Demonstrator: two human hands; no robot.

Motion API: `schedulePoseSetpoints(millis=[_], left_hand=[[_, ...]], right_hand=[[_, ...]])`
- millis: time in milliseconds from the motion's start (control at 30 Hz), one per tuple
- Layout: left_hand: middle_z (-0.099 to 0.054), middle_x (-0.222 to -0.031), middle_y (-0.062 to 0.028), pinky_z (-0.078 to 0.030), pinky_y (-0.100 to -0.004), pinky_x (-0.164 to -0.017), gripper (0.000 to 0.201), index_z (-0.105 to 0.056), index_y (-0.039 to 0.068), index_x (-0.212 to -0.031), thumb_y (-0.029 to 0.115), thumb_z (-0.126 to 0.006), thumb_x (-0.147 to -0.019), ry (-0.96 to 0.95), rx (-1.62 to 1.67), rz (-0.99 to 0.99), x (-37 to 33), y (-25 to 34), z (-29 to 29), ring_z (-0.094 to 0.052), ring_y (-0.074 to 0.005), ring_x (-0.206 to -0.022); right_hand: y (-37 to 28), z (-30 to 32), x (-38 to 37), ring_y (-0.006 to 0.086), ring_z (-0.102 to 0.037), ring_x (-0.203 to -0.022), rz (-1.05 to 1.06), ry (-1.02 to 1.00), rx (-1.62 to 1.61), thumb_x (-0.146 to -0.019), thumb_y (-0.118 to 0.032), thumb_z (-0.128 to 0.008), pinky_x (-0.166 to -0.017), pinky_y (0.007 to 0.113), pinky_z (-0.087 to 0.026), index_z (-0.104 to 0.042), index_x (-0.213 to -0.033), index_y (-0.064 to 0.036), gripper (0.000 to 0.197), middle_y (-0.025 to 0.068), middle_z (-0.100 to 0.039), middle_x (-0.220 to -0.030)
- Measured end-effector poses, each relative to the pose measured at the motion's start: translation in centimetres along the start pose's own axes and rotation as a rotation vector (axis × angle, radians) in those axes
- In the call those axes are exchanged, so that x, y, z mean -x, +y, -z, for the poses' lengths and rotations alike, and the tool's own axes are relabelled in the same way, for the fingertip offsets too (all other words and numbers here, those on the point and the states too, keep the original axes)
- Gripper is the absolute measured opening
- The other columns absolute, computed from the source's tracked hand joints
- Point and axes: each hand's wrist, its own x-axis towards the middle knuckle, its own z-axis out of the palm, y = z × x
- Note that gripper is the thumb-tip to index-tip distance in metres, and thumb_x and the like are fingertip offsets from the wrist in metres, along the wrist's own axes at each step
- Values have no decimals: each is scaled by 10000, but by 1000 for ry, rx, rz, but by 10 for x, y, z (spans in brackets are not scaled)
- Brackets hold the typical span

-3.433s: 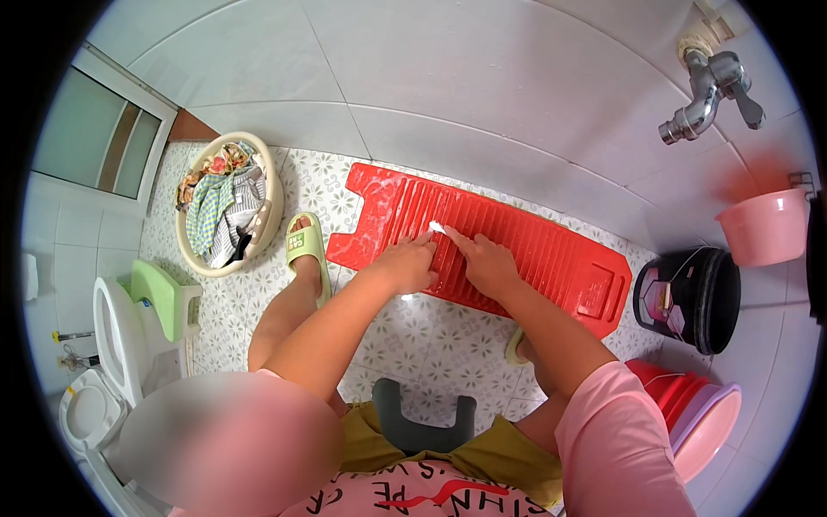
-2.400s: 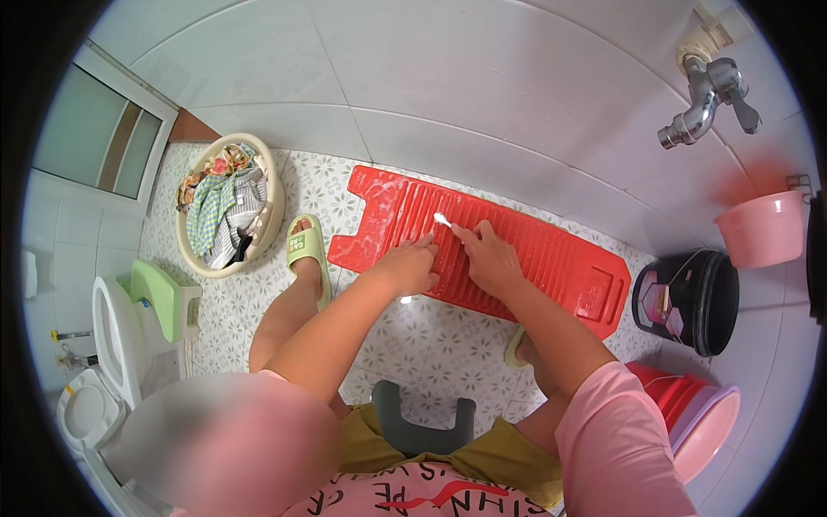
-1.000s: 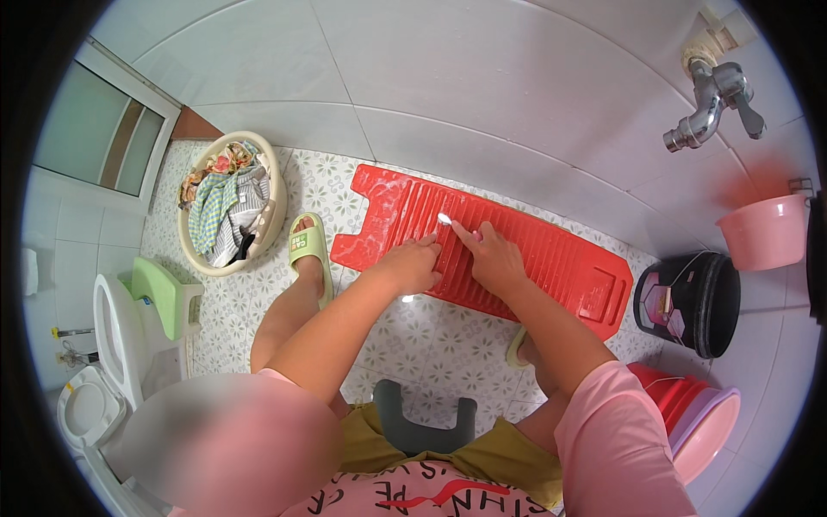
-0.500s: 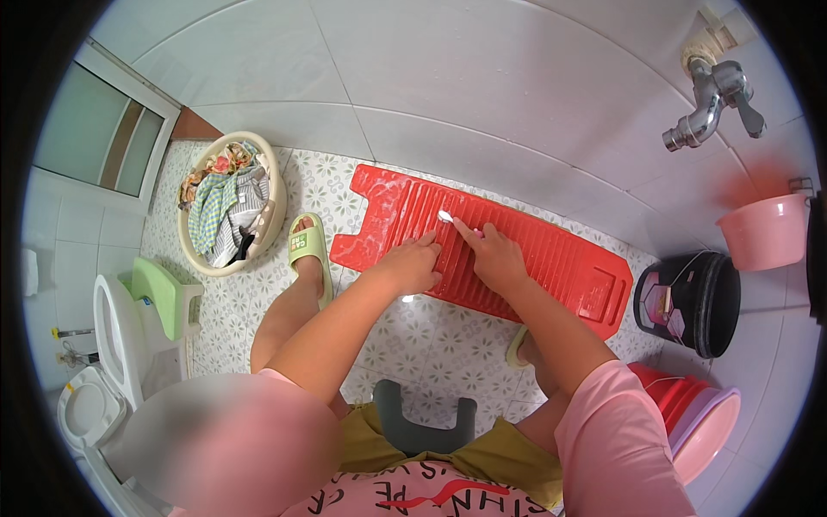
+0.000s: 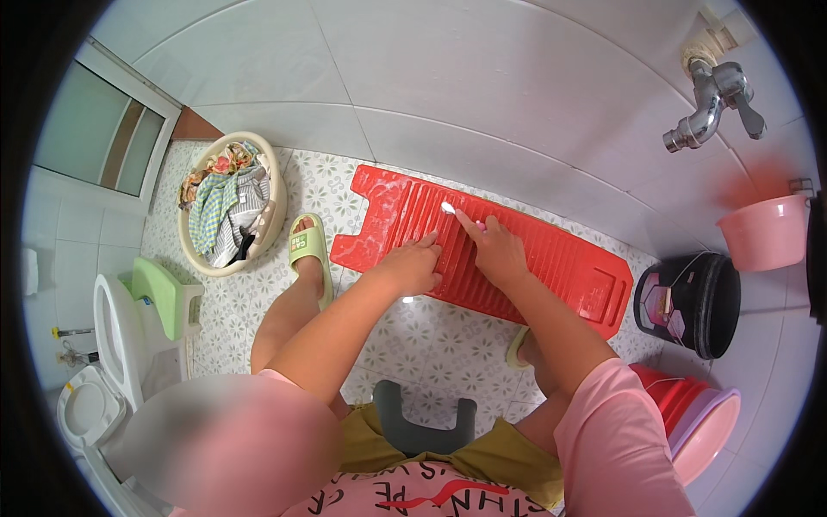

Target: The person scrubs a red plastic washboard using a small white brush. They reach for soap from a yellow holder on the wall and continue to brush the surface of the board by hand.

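A red ribbed washboard (image 5: pixel 551 258) lies at a slant on the floor in front of me. Gripped in my right hand (image 5: pixel 500 252) is a toothbrush (image 5: pixel 448 208), its white head pressed to the ridges and a bit of pink handle showing between the fingers. My right index finger stretches along it toward the head. On the board's near-left part my left hand (image 5: pixel 412 265) rests with its fingers out flat, holding nothing. Whitish wet marks show on the board's left end.
A cream basin (image 5: pixel 277 207) of clothes stands at the left, near a green stool (image 5: pixel 159 293) and a toilet (image 5: pixel 116 332). On the right are a black bucket (image 5: pixel 717 306), red and pink buckets (image 5: pixel 680 414), a pink hanging pail (image 5: pixel 762 233) and a wall tap (image 5: pixel 711 103).
The toothbrush head has slid slightly away from me along the ridges, with my right hand shifting a little. My left hand and the washboard have stayed in place.
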Motion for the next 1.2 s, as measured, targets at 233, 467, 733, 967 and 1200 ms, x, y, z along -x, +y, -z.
schedulePoseSetpoints(millis=[233, 467, 733, 967, 1200], left_hand=[[-258, -1466, -206, -357, -437, -1037, 506, -480, 8, -1234, 261, -612, -815, 31, 33, -17, -1, -5, -7, -384, -393, -1270], [-261, -1463, -210, -364, -437, -1032, 501, -474, 10, -1234, 253, -607, -816, 28, 39, -18, 0, -5, -7, -389, -394, -1265], [-242, -1478, -184, -368, -399, -1032, 599, -410, 9, -1334, 251, -612, -824, -1, -17, 17, -1, 0, -3, -422, -370, -1235], [-243, -1478, -183, -365, -403, -1035, 598, -412, 13, -1333, 254, -614, -824, 6, -16, 6, -1, -2, -4, -415, -374, -1241], [-259, -1471, -188, -374, -424, -1023, 545, -444, 12, -1280, 255, -611, -821, 12, -8, 0, -1, -3, -5, -410, -384, -1247]], right_hand=[[-2, -1, -6, 278, -611, -822, -42, 20, -16, -847, -58, -505, -613, 392, -515, -405, -1366, -274, 571, 137, -527, -939], [-8, -6, 7, 283, -614, -806, -2, -44, -53, -836, -48, -508, -616, 399, -516, -402, -1368, -268, 585, 139, -529, -931], [-4, -8, -12, 305, -607, -786, -85, 67, -74, -838, -38, -494, -620, 413, -511, -419, -1357, -254, 567, 150, -521, -910], [-6, -8, -6, 293, -615, -776, -92, 26, -39, -850, -49, -482, -627, 411, -512, -404, -1368, -269, 568, 145, -526, -908], [-12, -9, 8, 280, -616, -789, -59, -56, -57, -866, -59, -468, -648, 408, -516, -398, -1371, -279, 555, 139, -525, -914]])
